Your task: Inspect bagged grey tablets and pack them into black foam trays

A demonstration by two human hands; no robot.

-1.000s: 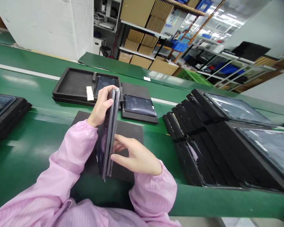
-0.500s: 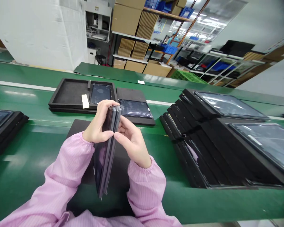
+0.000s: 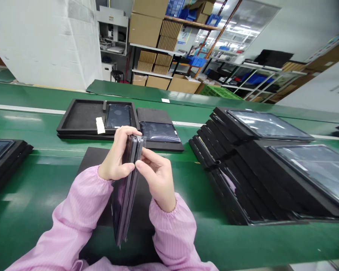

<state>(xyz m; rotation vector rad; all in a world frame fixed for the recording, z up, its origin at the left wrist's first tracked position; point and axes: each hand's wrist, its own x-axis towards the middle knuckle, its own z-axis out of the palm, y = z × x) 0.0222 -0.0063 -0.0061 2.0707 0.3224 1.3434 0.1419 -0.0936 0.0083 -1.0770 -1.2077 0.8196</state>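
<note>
A thin dark panel (image 3: 123, 203) stands on edge above a black foam mat (image 3: 94, 160) on the green bench. My left hand (image 3: 115, 158) is wrapped round its upper left side, fingers curled over the top edge. My right hand (image 3: 155, 173) pinches the same panel near its top from the right, thumb and fingers pressed against it. Both arms wear pink striped sleeves. The panel's face is turned away, so I see mostly its edge.
Behind lie a black tray (image 3: 79, 118) holding a small screen (image 3: 118, 116) and a white slip, and a foam pad with another screen (image 3: 159, 131). Stacked black trays with large screens (image 3: 271, 162) fill the right. More trays (image 3: 2, 154) sit at the left edge.
My right hand has moved up from the panel's lower edge to its top, close to my left hand. The panel is held a little nearer to me.
</note>
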